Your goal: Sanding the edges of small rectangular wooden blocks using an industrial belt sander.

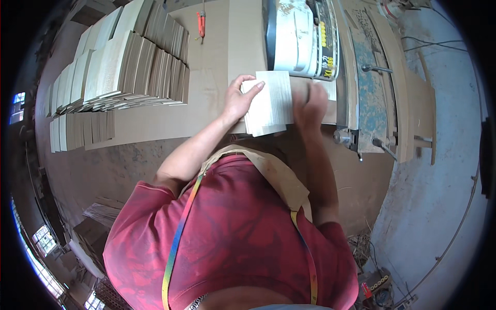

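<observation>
A small stack of thin, pale wooden boards (274,103) sits in front of me at the near edge of the worktable. My left hand (238,101) grips its left side, with the thumb pressed on the top face. The boards are slightly out of line with one another along the left and lower edges. Close to the stack's right edge, my right hand (311,106) is smeared by motion. Its fingers are too blurred to show whether they touch the boards or hold anything.
Tall rows of similar wooden boards (155,67) fill the table's left side. Red-handled pliers (201,23) lie at the far middle on brown cardboard (209,67). A white and black bucket (294,36) is beyond the stack. At right, a worn blue machine bed (373,77) has protruding levers.
</observation>
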`<state>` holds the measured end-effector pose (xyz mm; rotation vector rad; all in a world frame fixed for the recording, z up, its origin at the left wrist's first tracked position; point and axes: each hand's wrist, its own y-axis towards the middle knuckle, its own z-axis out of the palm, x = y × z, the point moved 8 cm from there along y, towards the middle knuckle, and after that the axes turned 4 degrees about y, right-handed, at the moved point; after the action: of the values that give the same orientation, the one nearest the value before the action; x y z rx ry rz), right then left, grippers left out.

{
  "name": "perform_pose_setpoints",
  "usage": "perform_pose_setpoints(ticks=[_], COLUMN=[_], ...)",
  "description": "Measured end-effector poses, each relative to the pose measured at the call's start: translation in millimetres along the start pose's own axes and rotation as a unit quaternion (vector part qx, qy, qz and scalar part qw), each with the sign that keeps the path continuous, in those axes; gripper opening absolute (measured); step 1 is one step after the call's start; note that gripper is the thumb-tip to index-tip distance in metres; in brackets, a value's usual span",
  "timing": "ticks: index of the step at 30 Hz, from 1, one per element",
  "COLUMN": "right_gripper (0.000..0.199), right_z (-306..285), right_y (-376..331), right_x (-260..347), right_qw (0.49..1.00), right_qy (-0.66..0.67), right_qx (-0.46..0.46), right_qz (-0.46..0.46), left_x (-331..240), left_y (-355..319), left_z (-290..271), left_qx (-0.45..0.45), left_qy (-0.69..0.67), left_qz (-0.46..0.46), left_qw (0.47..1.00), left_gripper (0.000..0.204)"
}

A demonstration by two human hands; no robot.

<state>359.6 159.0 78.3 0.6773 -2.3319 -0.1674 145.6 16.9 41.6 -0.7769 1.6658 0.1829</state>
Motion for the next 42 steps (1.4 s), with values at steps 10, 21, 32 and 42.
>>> perform_pose_setpoints(ticks=[10,21,32,42], right_gripper=[0.073,0.046,0.075,0.060], right_z=[-38.8,7.2,-10.6,-33.1], right_y=[-74.0,-14.7,-43.7,-60.7], right_x=[-10.0,-71.2,73.0,-78.9], right_qw=[0.998,0.993,0.995,0.992], right_qy=[-0.047,-0.095,0.028,-0.118], right_qx=[0.022,-0.071,0.087,-0.053], right_qz=[0.035,-0.005,-0.043,0.005], left_x=[-7.1,11.1,-9.9,-6.9], left_y=[3.7,6.9,9.1,14.7], left_z=[-0.3,-11.0,15.0,-0.8], left_qx=[0.117,0.184,0.035,0.213], left_qy=[-0.032,-0.103,0.050,-0.085], left_qz=[0.035,-0.001,0.054,0.065], left_qw=[0.992,0.977,0.997,0.971], left_gripper=[0.055,0.058,0.048,0.044])
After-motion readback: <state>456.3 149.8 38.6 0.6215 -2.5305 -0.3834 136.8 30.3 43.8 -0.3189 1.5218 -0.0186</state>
